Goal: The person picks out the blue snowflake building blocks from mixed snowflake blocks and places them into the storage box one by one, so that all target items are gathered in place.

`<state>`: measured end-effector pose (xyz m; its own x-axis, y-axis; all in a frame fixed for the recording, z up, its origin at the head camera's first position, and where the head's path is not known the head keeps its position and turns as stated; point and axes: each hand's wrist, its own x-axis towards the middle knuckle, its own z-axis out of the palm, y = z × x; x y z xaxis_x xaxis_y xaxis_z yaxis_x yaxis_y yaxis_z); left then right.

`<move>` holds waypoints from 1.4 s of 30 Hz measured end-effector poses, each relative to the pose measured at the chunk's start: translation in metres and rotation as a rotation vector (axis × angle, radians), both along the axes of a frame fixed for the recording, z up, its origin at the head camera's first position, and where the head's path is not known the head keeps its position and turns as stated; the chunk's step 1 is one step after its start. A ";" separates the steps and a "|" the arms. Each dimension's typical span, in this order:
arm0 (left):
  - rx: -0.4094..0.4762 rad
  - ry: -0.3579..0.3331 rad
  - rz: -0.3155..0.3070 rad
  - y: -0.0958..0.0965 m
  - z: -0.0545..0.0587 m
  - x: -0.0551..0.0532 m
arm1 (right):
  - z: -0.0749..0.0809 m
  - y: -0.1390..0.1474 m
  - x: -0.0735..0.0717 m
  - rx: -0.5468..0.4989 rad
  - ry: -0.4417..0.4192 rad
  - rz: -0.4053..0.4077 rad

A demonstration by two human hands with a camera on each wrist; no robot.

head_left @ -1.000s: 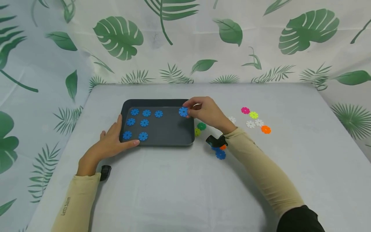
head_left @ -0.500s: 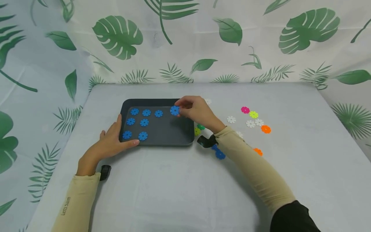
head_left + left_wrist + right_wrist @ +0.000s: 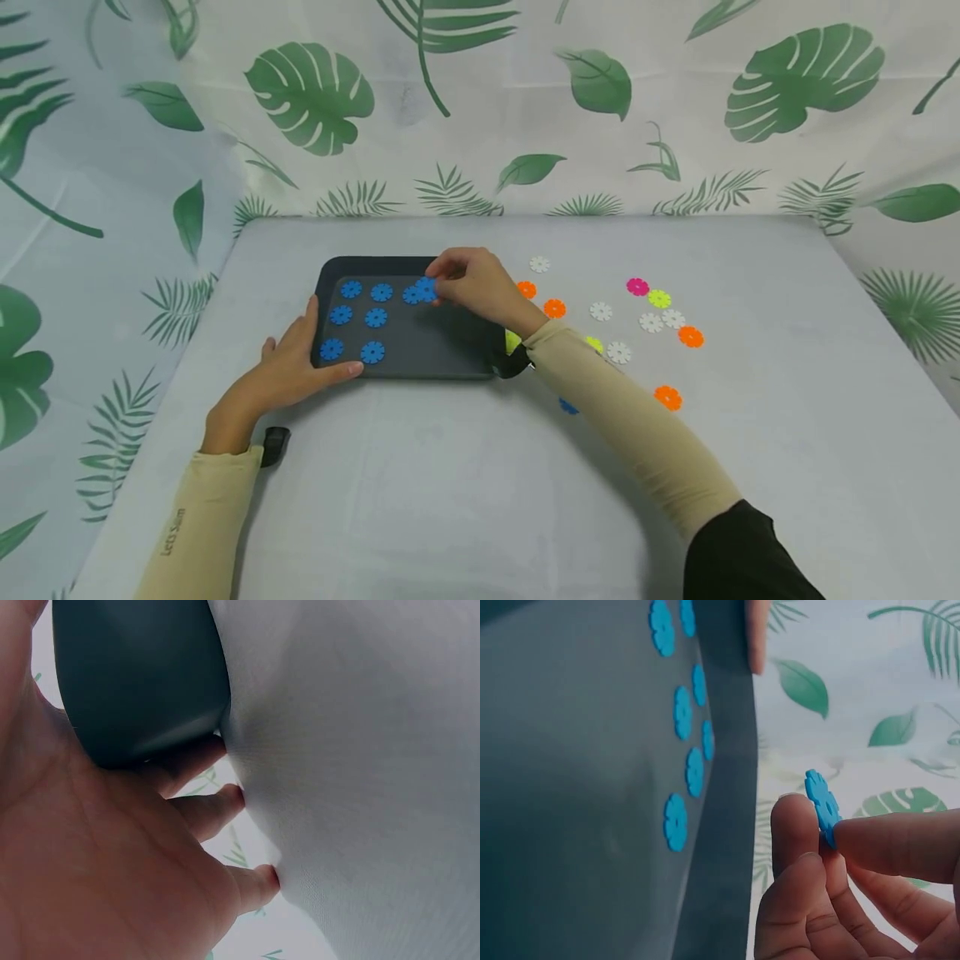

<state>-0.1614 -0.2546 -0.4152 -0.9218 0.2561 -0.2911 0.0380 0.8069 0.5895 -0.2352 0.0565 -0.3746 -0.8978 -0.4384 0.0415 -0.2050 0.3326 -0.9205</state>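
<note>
A dark grey rectangular tray (image 3: 435, 354) lies on the table with several blue notched interlocking discs (image 3: 376, 317) in rows on its left side. My left hand (image 3: 281, 371) rests at its near left corner, index finger along the left side and thumb along the near rim. The left wrist view shows that tray corner (image 3: 142, 682) between thumb and fingers, other fingertips touching the tablecloth. My right hand (image 3: 480, 287) pinches another blue interlocking disc (image 3: 822, 806) between thumb and fingers above the tray's far side. From the head, it overlaps the last disc of the far row.
Right of the tray lie loose discs: orange (image 3: 691, 337), white (image 3: 601, 311), pink (image 3: 637, 287) and yellow (image 3: 659, 298). A blue disc (image 3: 568, 407) shows partly beneath the right forearm. A leaf-patterned cloth (image 3: 465, 133) hangs behind the table.
My right hand has moved left over the tray with the blue disc, from the right rim towards the far row. Orange discs behind it have come into view. My left hand has stayed put.
</note>
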 end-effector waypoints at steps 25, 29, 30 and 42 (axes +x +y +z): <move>-0.006 -0.004 0.000 -0.002 -0.001 -0.001 | -0.023 -0.035 -0.022 0.235 -0.030 0.114; -0.009 -0.002 -0.001 -0.002 -0.001 0.000 | -0.026 -0.040 -0.023 0.268 -0.039 0.117; -0.009 -0.002 -0.002 -0.002 -0.001 0.000 | -0.027 -0.040 -0.023 0.274 -0.038 0.115; -0.013 0.009 -0.002 -0.002 -0.001 0.000 | -0.031 -0.046 -0.024 0.365 0.034 0.093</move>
<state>-0.1615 -0.2562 -0.4158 -0.9239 0.2544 -0.2857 0.0452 0.8143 0.5787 -0.2590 0.0103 -0.4056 -0.8543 -0.5094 -0.1033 -0.2784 0.6162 -0.7367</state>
